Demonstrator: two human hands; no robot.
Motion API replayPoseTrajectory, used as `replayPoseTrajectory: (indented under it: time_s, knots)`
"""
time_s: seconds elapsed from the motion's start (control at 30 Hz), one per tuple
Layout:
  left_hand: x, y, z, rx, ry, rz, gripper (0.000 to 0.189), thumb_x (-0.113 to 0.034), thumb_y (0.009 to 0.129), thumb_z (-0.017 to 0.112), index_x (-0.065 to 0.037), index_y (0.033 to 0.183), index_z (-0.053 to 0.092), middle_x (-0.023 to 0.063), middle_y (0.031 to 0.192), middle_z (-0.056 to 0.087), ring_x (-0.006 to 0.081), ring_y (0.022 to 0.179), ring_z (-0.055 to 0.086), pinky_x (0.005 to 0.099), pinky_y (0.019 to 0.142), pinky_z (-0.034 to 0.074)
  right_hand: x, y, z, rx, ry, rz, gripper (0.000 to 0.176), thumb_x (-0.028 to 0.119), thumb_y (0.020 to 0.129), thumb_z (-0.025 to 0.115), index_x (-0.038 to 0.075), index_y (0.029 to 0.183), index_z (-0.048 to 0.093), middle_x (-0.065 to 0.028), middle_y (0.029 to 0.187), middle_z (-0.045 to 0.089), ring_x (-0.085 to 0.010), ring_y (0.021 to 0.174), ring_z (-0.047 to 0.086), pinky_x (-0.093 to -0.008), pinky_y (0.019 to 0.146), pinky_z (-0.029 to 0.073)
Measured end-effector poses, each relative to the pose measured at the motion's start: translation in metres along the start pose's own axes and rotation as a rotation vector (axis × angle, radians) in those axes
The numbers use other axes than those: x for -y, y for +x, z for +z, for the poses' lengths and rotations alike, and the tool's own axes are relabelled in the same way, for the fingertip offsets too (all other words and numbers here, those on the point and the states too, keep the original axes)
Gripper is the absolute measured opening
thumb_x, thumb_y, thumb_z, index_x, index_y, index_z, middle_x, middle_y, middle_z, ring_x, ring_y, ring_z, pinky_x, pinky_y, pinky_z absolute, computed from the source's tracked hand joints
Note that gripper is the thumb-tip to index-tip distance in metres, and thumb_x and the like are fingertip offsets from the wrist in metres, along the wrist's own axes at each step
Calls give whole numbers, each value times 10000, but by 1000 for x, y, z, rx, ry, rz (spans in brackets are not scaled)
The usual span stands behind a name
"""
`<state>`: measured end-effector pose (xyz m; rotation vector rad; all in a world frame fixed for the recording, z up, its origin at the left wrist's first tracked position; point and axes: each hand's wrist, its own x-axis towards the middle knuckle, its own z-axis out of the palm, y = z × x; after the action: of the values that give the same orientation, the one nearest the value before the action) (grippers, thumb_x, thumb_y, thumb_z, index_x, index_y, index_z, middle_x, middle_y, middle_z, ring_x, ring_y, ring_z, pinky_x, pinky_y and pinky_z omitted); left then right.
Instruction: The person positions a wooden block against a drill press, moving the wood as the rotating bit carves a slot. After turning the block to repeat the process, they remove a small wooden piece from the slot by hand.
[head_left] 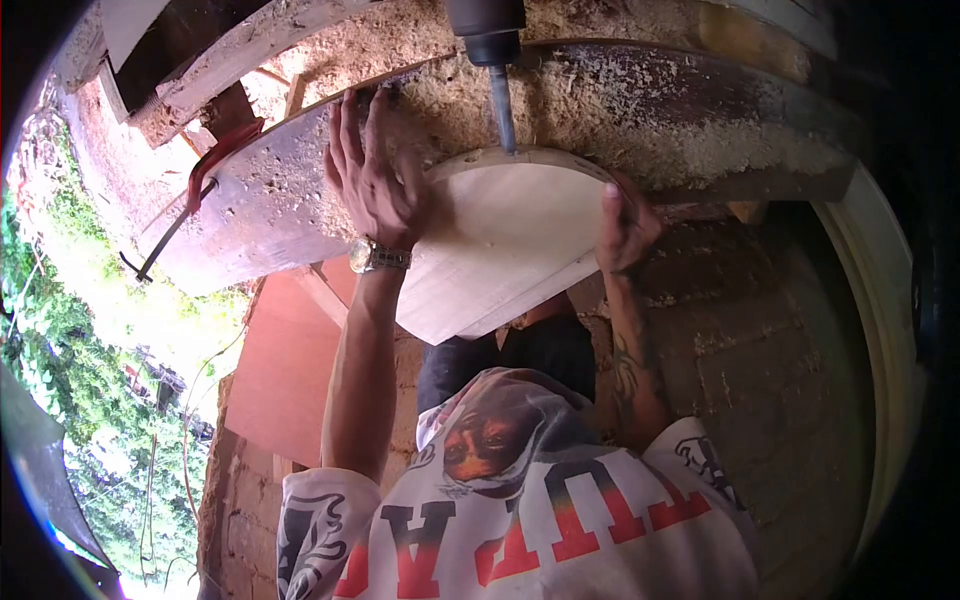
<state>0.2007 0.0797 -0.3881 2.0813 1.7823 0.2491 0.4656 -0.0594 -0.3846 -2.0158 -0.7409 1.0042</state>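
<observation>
A pale wooden board (pixel 500 235) with a rounded far edge lies over the near side of a work table. My left hand (pixel 376 180), a watch on its wrist, lies with stretched fingers on the table at the board's left edge, its thumb side against the wood. Around the right edge of the board my right hand (pixel 628 222) is closed, thumb on top and fingers mostly hidden. From a dark machine spindle (pixel 490 30) a metal bit (pixel 503 110) points down, its tip right at the board's curved edge.
Sawdust and shavings cover the dark table (pixel 700 120). A red-handled metal tool (pixel 200 180) sits at its left end. Below on the left leans a reddish panel (pixel 285 370). Wooden pieces (pixel 240 65) stand at the back left, and a brick wall (pixel 750 370) is at right.
</observation>
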Motion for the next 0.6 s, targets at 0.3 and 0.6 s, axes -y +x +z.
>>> replayPoseTrajectory:
  time_s: [0.3,0.6]
  knots:
    - [1,1,3,-26,-8,-15,613,-342,984,496,-145,1562,546,189,1646,454,420,1550,358,551,1276,209,4,5,-2,-34,-107,-40,438,300,1002,718,-76,1226,728,-206,985,798,-257,929,767,-369,842,596]
    - [-3,2,1,-18,10,-53,611,-338,975,510,-153,1555,554,183,1650,455,396,1552,368,554,1257,221,-1,7,-2,-49,-153,-110,430,302,1000,705,-61,1229,736,-202,989,795,-270,915,765,-389,831,599]
